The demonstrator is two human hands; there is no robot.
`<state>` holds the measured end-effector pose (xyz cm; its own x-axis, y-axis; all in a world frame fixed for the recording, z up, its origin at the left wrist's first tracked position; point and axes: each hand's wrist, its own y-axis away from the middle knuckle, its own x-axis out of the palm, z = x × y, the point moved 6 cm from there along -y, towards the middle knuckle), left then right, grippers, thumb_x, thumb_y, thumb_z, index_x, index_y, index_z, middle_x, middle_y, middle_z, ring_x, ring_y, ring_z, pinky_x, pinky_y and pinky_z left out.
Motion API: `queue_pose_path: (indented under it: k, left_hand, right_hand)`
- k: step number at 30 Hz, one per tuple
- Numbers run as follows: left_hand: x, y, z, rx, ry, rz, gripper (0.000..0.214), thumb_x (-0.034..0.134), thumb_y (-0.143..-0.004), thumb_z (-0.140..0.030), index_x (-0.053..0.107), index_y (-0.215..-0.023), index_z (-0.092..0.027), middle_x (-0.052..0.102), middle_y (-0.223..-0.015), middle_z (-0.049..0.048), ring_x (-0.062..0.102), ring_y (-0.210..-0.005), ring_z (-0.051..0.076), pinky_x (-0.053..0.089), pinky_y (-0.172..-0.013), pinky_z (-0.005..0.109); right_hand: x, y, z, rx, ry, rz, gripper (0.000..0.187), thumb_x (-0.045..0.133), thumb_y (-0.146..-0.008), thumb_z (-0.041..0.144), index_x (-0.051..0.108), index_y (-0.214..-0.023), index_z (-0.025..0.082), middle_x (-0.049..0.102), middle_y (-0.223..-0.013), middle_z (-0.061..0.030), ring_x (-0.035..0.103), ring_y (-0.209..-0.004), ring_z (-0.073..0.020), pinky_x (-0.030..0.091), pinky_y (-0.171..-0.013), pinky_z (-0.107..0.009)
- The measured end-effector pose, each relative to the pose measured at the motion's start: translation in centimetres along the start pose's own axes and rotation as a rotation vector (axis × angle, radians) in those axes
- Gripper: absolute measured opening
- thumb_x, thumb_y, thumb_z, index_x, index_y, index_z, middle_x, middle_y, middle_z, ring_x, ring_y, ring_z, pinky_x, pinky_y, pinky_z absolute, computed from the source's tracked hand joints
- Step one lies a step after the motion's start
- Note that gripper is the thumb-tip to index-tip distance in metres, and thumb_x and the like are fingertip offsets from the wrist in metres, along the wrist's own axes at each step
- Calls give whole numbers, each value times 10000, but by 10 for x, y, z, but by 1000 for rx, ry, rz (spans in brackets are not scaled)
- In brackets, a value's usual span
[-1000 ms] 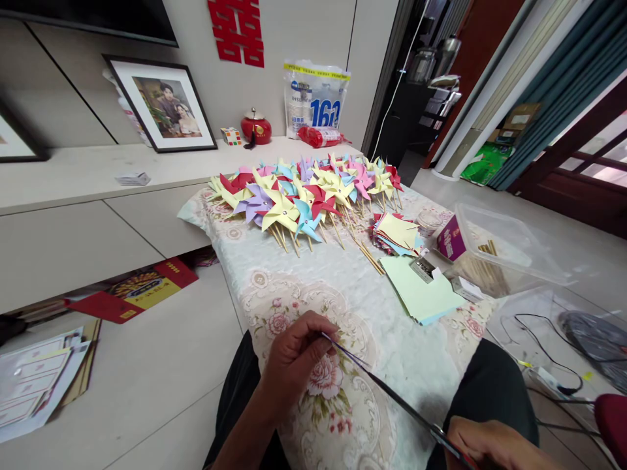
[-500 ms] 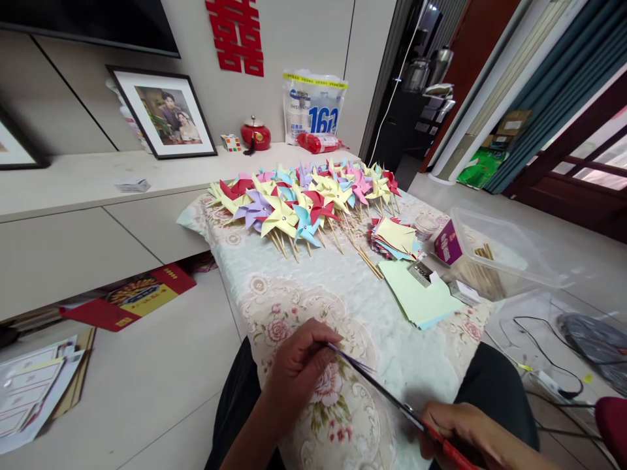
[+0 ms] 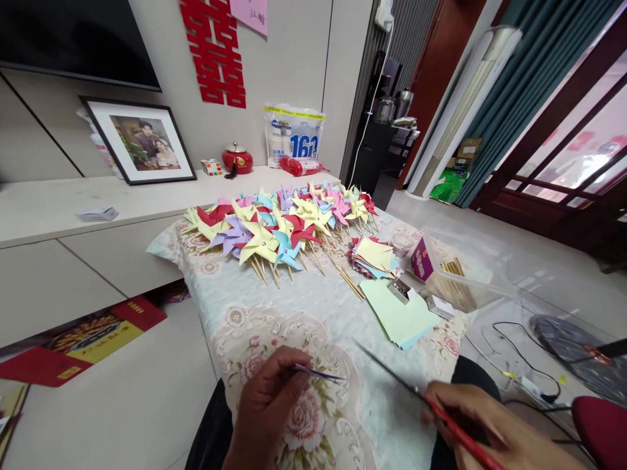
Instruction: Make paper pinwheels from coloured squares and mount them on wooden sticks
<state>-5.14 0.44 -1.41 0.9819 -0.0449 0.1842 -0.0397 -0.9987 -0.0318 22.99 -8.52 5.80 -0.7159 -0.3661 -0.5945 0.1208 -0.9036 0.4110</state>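
Observation:
Between the thumb and fingers of my left hand (image 3: 272, 408) is pinched a purple piece of paper (image 3: 321, 374), seen nearly edge-on. My right hand (image 3: 482, 418) is closed round the red handles of a pair of scissors (image 3: 392, 372). The blades point up and left, apart from the paper, and look nearly closed. Farther back on the flowered tablecloth (image 3: 304, 313) lie many paper pinwheels (image 3: 262, 243) in yellow, red, blue, purple and pink on thin sticks. Loose sticks (image 3: 351, 284) lie in front of them.
Right of the pinwheels are cut paper squares (image 3: 375, 256), green sheets (image 3: 399, 313) with small boxes on top, and a clear plastic bin (image 3: 470, 274) holding sticks. A white cabinet (image 3: 44, 209) with a framed photo (image 3: 140, 142) stands behind. Cables (image 3: 514, 339) lie on the floor at right.
The scissors have drawn back to the right, off the purple paper. My left hand has shifted slightly left and down in view, still pinching it. The camera view has turned a little.

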Motion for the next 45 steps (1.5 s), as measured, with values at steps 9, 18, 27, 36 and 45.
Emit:
queue_pose_path:
  k: [9,18,27,36,45]
  left_hand:
    - [10,-15,14,-155,131,-49,240,856,-637,-321,749,-811,-194,721,-728,17,646,-716,180,533,-675,253]
    - [37,-50,-2,-187,59,-18,381,785,-636,-317,687,-972,-167,629,-590,-47,486,-461,103,409,-455,208]
    - [52,-86,10,-213,62,26,382,784,-676,-431,671,-911,-152,670,-576,-19,607,-522,140,488,-555,236]
    - [30,-92,27,-252,81,-45,460,835,-630,-491,658,-888,-153,725,-669,10,659,-562,173,538,-608,278]
    - [22,-91,14,-205,-263,-100,459,705,-663,-623,659,-824,-196,679,-515,-1,641,-556,216,499,-608,293]
  right_hand:
    - [-38,-67,-23,186,618,-462,319,470,-920,460,596,-881,169,687,-909,-134,641,-769,-256,400,-655,-329]
    - [-34,-75,-8,306,708,-433,284,564,-891,372,667,-971,120,708,-1018,-199,673,-954,-346,431,-740,-372]
    - [-12,-121,76,-172,102,-359,256,664,-853,409,699,-941,172,715,-878,-55,618,-773,-192,388,-663,-270]
    - [25,-204,82,-184,-411,-315,183,712,-752,230,575,-638,188,495,-565,75,452,-567,-101,310,-535,-216]
    - [39,-202,70,-237,-511,-309,229,735,-716,248,541,-607,189,430,-556,92,375,-545,-86,297,-512,-204]
